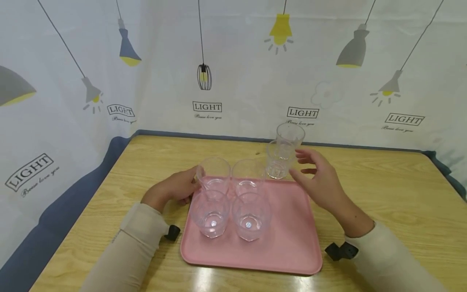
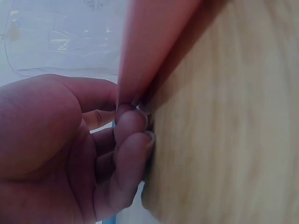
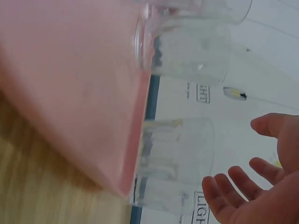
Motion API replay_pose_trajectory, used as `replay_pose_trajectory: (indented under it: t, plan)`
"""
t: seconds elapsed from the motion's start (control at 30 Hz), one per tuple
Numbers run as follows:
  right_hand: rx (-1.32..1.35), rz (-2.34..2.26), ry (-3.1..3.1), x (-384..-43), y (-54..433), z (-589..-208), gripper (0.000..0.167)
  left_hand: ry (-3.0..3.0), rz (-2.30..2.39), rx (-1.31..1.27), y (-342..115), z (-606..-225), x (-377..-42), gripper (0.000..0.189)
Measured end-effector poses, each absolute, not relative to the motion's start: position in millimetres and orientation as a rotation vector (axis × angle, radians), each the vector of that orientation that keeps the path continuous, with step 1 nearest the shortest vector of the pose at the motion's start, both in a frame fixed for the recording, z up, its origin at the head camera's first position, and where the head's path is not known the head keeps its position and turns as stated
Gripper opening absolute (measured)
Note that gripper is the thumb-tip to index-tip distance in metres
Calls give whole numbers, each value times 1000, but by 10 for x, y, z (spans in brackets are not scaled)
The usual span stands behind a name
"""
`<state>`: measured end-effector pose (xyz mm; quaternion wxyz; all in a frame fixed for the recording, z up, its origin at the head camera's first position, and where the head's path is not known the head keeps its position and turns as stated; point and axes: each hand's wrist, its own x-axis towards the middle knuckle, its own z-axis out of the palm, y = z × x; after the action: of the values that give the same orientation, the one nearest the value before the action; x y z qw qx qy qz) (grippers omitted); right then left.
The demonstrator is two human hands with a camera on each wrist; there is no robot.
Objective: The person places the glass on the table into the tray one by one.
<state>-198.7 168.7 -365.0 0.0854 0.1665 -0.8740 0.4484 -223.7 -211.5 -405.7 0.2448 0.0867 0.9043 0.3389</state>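
The left hand is at the left edge of a pink tray. In the left wrist view its thumb and curled fingers pinch the rim of the tray. Several clear plastic cups stand upright on the tray's left half, among them a front cup and another front cup. Beyond the tray's far edge are two more clear cups, a nearer cup and a farther cup. Beside them the right hand has its fingers spread and relaxed, holding nothing; in the right wrist view a gap separates it from the cups.
The tray lies on a light wooden table. A white cloth printed with lamps hangs behind the table and along its left side. A dark blue border runs along the table's far edge.
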Motion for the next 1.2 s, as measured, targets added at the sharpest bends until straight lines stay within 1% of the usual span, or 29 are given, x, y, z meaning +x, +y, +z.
replay_pose_trajectory:
  t: [0.3, 0.5, 0.63, 0.87, 0.97, 1.1, 1.2]
  plan:
    - [322, 1425, -2850, -2292, 1760, -3767, 88, 2466, 926, 232, -2145, -4107, -2245, 23]
    - [234, 1460, -2930, -2394, 1726, -3853, 101, 2462, 934, 235, -2131, -4119, -2244, 19]
    - [201, 1467, -2942, -2421, 1710, -3860, 104, 2461, 936, 226, -2124, -4117, -2246, 18]
    - [226, 1433, -2955, -2473, 1675, -3848, 103, 2466, 939, 229, -2132, -4098, -2246, 19]
    - [241, 1426, -2952, -2497, 1669, -3863, 100, 2462, 947, 224, -2130, -4104, -2246, 18]
    - [267, 1434, -2933, -2516, 1655, -3874, 95, 2460, 951, 224, -2131, -4089, -2243, 23]
    - [273, 1459, -2928, -2519, 1653, -3870, 94, 2457, 950, 215, -2129, -4066, -2240, 24]
